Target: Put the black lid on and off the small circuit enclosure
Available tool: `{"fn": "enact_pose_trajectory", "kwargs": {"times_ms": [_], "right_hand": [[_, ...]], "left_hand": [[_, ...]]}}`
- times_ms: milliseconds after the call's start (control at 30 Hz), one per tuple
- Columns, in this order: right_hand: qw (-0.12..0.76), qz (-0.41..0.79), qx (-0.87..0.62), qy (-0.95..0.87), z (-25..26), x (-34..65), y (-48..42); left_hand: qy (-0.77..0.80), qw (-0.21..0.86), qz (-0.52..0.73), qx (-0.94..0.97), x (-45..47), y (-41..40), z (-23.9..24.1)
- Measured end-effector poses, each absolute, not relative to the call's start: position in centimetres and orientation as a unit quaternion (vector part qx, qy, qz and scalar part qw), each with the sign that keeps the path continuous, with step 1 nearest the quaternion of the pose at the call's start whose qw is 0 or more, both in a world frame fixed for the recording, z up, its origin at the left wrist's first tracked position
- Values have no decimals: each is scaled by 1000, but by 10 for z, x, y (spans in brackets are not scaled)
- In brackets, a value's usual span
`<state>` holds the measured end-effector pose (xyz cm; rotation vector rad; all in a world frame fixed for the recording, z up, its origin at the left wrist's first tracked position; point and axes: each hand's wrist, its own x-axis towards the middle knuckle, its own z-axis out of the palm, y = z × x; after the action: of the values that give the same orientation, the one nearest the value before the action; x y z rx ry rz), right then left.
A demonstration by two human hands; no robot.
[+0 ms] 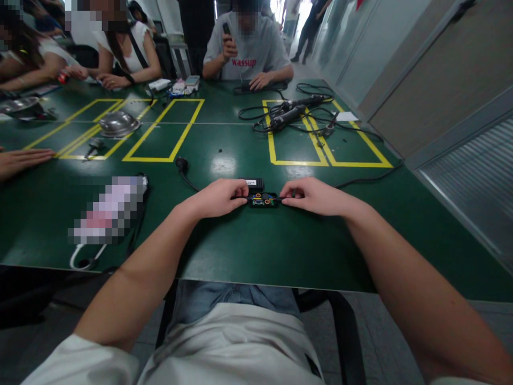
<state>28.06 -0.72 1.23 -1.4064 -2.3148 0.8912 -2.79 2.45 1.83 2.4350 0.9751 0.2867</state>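
Observation:
A small open black box [262, 200] with orange and green parts inside lies on the green table [256, 246] straight in front of me. My left hand [220, 197] is closed in a pinch on its left end, where a black cable [186, 174] enters. My right hand [310, 195] is closed in a pinch on its right end, where another cable [360, 181] leaves. A black cover piece [253, 184] with a white label lies just behind the box, touching my left fingers.
Yellow tape rectangles [164, 131] mark the table. Power screwdrivers with tangled cables [292, 115] lie at the back right. A metal bowl [118, 124] sits at the back left. Another person's hand [22, 159] rests at the left edge. Several people sit along the far side.

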Motion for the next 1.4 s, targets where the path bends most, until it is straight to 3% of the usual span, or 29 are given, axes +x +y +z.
{"fn": "enact_pose_trajectory", "kwargs": {"times_ms": [533,767,1167,1400], "right_hand": [[182,267,-491,-809,19,286,-8],[169,287,-494,-803,12,287,-6],[190,294,-470,-810,2,295,2],[179,307,-467,-810,1,297,4]], "left_hand": [[347,198,168,901,-32,29,20],[360,227,142,894,-30,30,14],[343,112,105,927,-28,32,14],[345,121,97,926,-26,29,18]]}}
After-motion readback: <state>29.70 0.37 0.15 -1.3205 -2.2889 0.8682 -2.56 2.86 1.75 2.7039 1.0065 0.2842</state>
